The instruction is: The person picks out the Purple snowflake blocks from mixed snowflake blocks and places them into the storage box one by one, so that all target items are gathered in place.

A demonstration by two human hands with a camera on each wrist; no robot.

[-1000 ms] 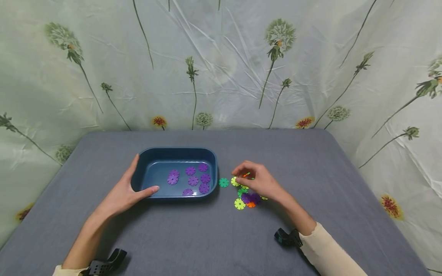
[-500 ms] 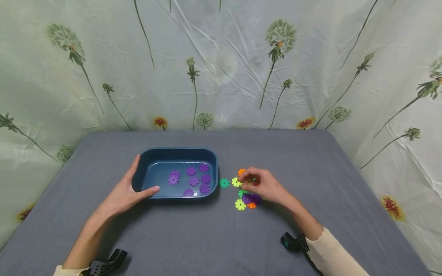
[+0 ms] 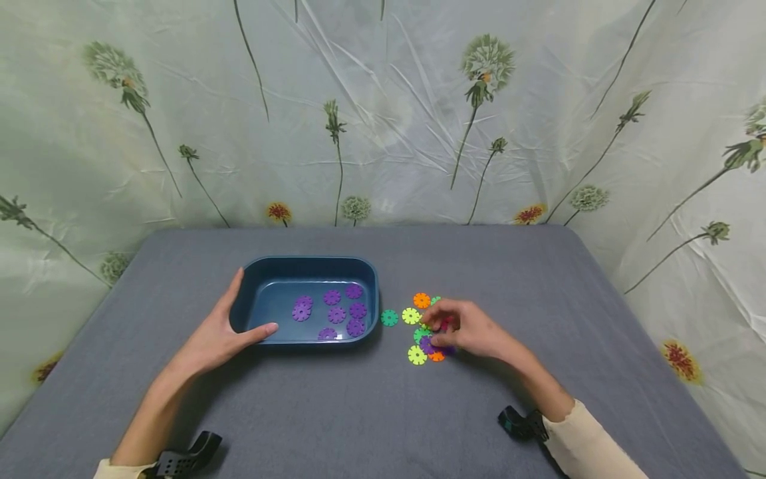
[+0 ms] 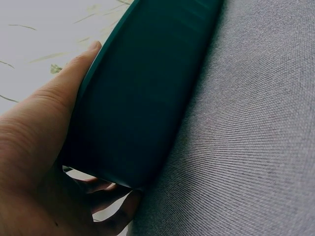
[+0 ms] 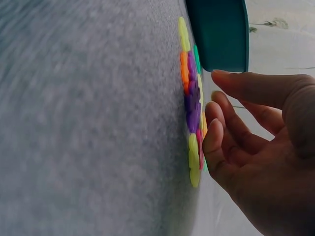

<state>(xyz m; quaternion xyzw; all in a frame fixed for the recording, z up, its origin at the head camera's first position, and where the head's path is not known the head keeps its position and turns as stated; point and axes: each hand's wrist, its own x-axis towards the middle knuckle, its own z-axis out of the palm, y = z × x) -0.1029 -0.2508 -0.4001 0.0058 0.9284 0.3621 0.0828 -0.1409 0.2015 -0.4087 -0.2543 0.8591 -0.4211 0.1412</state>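
Note:
A blue plastic tub [image 3: 308,267] stands on the cloth with several purple notched discs [image 3: 336,315] lying in it. My left hand [image 3: 209,340] grips its left end, thumb over the near rim; in the left wrist view, fingers bend round the tub's end wall [image 4: 142,88]. Just over a loose group of discs hovers my right hand [image 3: 475,327], hiding some of them. The right wrist view shows thumb and fingers apart, nothing between them, beside purple discs [image 5: 193,108]. Around that hand lie a yellow disc [image 3: 411,316], an orange disc [image 3: 421,301] and a purple disc [image 3: 426,344].
Between tub and group lies a green disc [image 3: 389,318]. Another yellow disc [image 3: 417,355] sits at the group's near edge. Grey cloth [image 3: 335,412] covers the table, and a flower-printed curtain [image 3: 395,133] hangs behind it.
My right hand has drawn back rightward and nearer to me over the discs, uncovering the orange disc and the yellow disc beside it. My left hand and the tub stay in place.

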